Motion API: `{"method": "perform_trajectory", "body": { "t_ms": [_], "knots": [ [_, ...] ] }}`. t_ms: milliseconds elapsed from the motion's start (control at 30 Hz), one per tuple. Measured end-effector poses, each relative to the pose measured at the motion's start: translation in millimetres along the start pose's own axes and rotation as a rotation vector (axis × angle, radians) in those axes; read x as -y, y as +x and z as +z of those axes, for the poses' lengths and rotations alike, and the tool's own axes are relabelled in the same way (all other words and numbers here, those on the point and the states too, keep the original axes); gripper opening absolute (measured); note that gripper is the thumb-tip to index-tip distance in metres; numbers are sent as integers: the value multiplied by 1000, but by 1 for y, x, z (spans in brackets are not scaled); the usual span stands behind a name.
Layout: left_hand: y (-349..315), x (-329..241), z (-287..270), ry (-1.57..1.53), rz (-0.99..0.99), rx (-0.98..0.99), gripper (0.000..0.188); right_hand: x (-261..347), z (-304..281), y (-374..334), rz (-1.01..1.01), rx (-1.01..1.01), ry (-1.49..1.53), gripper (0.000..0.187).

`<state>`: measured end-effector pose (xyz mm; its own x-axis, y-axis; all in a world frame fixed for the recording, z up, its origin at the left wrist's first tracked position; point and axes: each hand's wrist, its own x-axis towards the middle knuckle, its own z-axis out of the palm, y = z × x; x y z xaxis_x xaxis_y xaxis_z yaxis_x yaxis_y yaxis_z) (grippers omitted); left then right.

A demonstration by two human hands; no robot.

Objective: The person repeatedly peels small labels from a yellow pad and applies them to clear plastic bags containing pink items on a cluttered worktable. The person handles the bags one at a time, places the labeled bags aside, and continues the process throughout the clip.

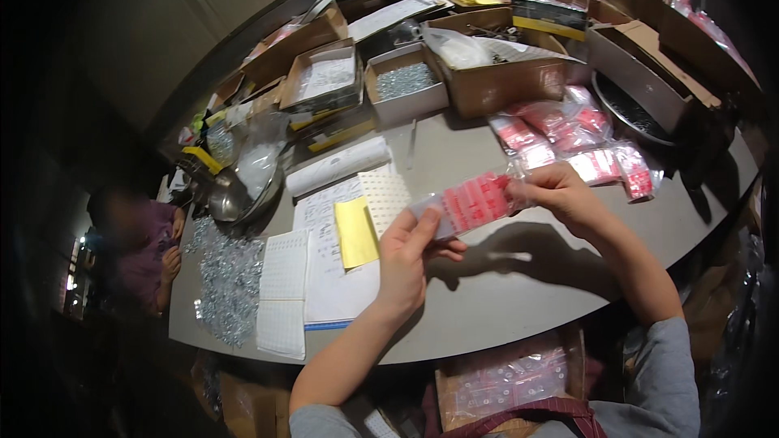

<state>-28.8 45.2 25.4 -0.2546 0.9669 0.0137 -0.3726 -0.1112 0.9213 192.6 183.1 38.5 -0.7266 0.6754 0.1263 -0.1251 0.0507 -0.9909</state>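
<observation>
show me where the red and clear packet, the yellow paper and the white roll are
red and clear packet point(472, 204): head view, middle of its red face
yellow paper point(355, 232): head view, middle of its upper face
white roll point(337, 166): head view, middle of its length

Left hand point(404, 251) and right hand point(560, 194) hold red-and-clear packaging point(472, 204); yellow paper point(355, 233) nearby.

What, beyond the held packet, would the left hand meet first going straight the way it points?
Past the packet, probably the brown cardboard box across the table; depth is unclear, so the left hand might pass above it.
</observation>
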Motion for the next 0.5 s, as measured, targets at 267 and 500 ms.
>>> {"method": "perform_trajectory", "body": {
  "t_ms": [267,500],
  "knots": [
    [-5,-1,2,158,42,130,33,-16,-5,0,77,130,-67,33],
    [-6,2,0,206,13,92,27,-19,18,-3,131,108,106,30]
  ]
}}
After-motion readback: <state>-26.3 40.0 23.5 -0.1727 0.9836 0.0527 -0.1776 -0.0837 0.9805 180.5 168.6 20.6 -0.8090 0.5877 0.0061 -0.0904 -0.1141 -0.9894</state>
